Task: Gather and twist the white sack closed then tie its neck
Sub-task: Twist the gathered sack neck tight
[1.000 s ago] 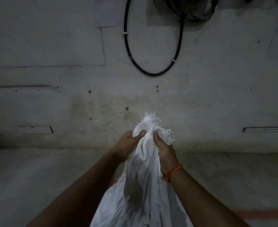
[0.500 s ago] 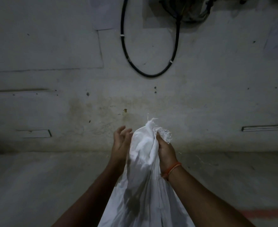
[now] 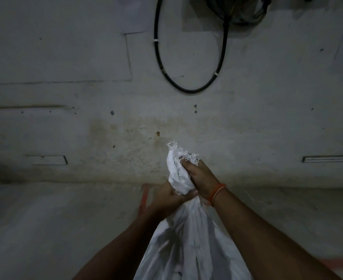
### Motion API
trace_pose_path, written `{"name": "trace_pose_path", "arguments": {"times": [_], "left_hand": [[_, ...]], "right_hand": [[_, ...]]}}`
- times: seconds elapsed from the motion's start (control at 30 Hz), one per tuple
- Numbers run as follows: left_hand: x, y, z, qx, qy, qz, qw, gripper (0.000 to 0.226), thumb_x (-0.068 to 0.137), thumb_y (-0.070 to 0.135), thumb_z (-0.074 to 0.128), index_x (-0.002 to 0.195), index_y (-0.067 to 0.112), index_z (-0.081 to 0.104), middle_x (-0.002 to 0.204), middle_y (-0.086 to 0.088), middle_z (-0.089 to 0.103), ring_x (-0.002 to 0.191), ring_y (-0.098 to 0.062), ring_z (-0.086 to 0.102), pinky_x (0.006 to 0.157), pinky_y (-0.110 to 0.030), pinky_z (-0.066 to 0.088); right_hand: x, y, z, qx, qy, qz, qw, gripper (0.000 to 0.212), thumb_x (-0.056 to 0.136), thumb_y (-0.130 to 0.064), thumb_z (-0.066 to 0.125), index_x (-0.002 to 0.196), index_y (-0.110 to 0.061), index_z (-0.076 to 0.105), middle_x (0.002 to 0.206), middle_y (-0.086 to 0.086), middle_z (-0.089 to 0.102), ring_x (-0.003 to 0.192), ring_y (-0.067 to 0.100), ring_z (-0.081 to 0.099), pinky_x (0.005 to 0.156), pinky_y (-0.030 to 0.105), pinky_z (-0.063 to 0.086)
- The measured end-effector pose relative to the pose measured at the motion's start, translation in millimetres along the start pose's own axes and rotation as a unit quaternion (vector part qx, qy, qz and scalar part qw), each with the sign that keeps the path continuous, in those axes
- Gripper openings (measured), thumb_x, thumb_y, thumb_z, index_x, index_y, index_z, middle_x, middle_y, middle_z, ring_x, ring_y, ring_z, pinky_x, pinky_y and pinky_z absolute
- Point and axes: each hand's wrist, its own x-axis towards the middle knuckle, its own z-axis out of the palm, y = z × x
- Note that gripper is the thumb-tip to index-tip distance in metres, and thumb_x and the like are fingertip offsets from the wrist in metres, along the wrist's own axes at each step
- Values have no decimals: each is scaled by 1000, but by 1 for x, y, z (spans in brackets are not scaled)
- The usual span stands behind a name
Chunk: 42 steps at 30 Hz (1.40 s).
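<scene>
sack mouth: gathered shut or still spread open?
Gathered, not tied. The right hand grips the bunched top of the white sack; the left hand grips its neck below. No tie visible.

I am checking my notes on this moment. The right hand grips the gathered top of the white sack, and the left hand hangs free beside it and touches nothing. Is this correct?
Not quite. In the head view the left hand does not hang free: it grips the neck of the white sack, just below the right hand. The rest is correct: the right hand grips the gathered top.

Matt woven white sack (image 3: 188, 239) with frayed edge; rough stained wall (image 3: 85, 128).
</scene>
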Motion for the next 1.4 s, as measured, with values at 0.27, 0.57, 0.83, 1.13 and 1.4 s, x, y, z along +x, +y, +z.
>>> {"name": "trace_pose_path", "arguments": {"times": [0.27,0.57,0.83,1.13,1.4], "left_hand": [[-2,9,17,-182,38,-29,982,32,90,-2,69,115,17,67,97,4,80,95,-11,76,76,-20,60],[2,-7,21,-237,52,-122,962,38,92,6,68,129,3,59,111,-19,72,100,-32,73,83,-40,62],[11,-7,36,-247,35,-192,949,42,97,16,65,137,4,55,124,-15,68,121,-32,64,101,-42,54],[-42,-78,2,45,-152,-144,977,88,77,56,81,145,17,40,148,-6,53,129,-2,56,104,-28,51],[-41,-140,47,75,-72,-88,991,90,70,31,91,145,22,43,136,4,62,127,-5,58,108,-32,49]], "right_hand": [[-31,41,-19,116,10,54,992,46,93,-30,69,135,-15,57,135,18,65,122,30,66,99,40,54],[-72,86,-34,-78,-46,57,994,82,79,-42,79,149,-25,40,142,0,59,127,15,61,104,36,52],[-73,118,-5,-180,132,75,972,45,79,-19,58,119,-1,67,107,14,72,103,31,69,91,43,58],[-54,130,0,-18,214,208,954,31,63,-15,56,82,8,63,77,21,67,77,35,64,66,39,50],[-41,158,-16,-13,144,230,962,36,58,-19,69,90,-3,67,90,15,73,98,37,71,97,53,55]]}}
